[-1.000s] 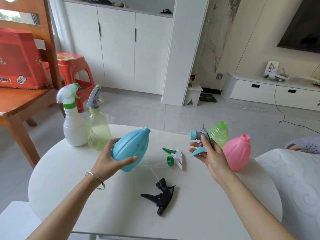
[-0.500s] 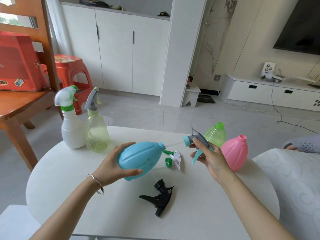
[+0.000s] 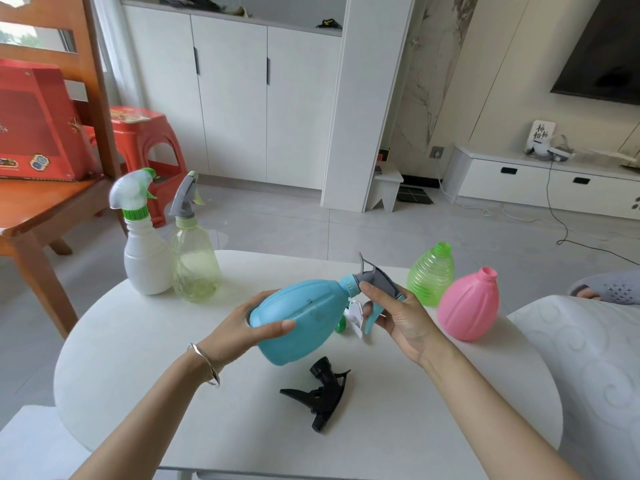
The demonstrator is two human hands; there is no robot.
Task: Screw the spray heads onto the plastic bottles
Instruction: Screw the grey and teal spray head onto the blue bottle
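Midway above the white worktop (image 3: 138, 358), the blue bottle (image 3: 304, 320) lay tilted, its neck pointing right into the collar of the grey spray head (image 3: 377, 284). The left hand (image 3: 242, 327) gripped the bottle's base and the right hand (image 3: 405, 317) clasped the head. A black spray head (image 3: 322, 393) lay near; green (image 3: 431, 273) and pink (image 3: 467, 306) open bottles stood right, and two capped spray bottles (image 3: 145, 258) stood far left.
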